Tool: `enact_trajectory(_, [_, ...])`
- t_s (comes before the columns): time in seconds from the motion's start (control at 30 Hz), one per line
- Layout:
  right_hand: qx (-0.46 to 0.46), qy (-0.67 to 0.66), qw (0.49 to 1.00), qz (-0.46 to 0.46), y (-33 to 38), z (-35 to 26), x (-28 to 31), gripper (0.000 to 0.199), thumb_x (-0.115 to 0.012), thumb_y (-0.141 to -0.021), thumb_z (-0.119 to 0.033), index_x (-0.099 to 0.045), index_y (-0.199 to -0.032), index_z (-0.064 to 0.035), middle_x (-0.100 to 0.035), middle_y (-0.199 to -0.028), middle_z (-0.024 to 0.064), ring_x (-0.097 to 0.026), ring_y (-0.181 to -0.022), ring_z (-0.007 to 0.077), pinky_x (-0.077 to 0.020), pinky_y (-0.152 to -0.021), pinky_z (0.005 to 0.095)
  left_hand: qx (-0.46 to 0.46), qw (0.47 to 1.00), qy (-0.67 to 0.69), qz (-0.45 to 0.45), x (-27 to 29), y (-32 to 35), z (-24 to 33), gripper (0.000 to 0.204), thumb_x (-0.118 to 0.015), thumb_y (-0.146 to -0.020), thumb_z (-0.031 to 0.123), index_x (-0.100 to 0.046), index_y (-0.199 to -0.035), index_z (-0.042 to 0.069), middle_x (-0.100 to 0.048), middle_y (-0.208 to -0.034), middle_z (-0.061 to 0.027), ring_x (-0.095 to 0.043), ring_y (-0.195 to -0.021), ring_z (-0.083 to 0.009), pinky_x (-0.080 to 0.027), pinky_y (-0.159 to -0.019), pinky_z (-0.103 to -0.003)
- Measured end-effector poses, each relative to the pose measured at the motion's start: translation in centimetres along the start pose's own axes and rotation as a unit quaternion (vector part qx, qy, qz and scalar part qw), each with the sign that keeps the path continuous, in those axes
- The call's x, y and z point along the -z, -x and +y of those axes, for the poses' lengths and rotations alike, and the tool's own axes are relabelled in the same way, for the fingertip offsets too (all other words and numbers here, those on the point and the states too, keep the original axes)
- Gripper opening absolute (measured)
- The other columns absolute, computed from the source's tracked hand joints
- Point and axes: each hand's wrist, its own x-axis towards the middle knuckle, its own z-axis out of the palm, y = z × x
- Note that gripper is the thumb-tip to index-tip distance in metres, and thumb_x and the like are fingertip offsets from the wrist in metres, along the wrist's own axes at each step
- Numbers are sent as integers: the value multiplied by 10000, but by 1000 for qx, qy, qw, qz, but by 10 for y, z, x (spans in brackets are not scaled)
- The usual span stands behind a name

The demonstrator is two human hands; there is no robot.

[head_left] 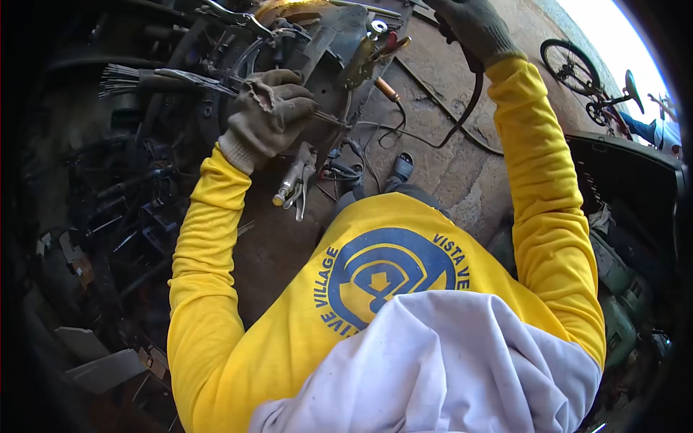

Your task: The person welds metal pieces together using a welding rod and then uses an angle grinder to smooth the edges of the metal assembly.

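A bundle of thin grey welding rods [162,78] sticks out to the left of my left hand [271,112]. That hand wears a worn grey-brown work glove, its fingers wrapped round the bundle over a dark metal assembly [317,47]. At the top edge, my gloved right hand [473,29] is closed round a dark handle, mostly hidden, from which a black cable [465,115] hangs. Below my left hand, locking pliers [296,180] are attached near the assembly's edge. An orange glow [292,3] shows at the top, beyond my left hand.
Another clamp [361,61] and an orange-handled corded tool [388,89] lie by the assembly. Cables cross the concrete floor [469,173] near my sandalled feet [401,167]. Dark metal scrap [137,209] fills the left. Far right are a bicycle [577,68] and another person [660,133].
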Motion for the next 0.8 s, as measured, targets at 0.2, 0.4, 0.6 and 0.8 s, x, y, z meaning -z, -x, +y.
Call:
enact_trajectory(0.2, [-11, 58, 998, -6, 0, -21, 1, 383, -719, -940, -373, -687, -1053, -8, -665, -750, 83, -621, -602, 146, -511, -562, 334, 12, 1000, -12, 5, 0, 2, 2, 256, -838, -706, 156, -764, -951, 143, -753, -1038, -29, -680, -1110, -298, -529, -945, -447])
enact_trajectory(0.4, [102, 130, 986, -36, -37, 14, -13, 592, -674, -932, -588, -717, -1152, -40, -688, -745, 107, -698, -651, 206, -553, -634, 371, 17, 1000, -21, 2, 0, 3, 2, 279, -837, -687, 180, -768, -956, 150, -754, -1049, -26, -679, -1117, -297, -519, -950, -446])
enact_trajectory(0.6, [165, 198, 966, 12, -44, 22, -13, 570, -683, -929, -585, -727, -1145, -60, -695, -753, 94, -696, -660, 222, -548, -672, 389, 14, 999, -28, 8, -1, 6, 2, 269, -833, -692, 176, -764, -951, 151, -755, -1048, -30, -680, -1110, -296, -528, -929, -450])
enact_trajectory(0.8, [55, 95, 993, -34, 11, -31, 17, 384, -700, -962, -400, -703, -1061, -29, -657, -721, 67, -629, -600, 155, -518, -585, 334, 3, 1000, -13, 11, -3, 2, 1, 236, -828, -710, 163, -756, -934, 157, -750, -1016, -20, -684, -1089, -294, -539, -926, -446])
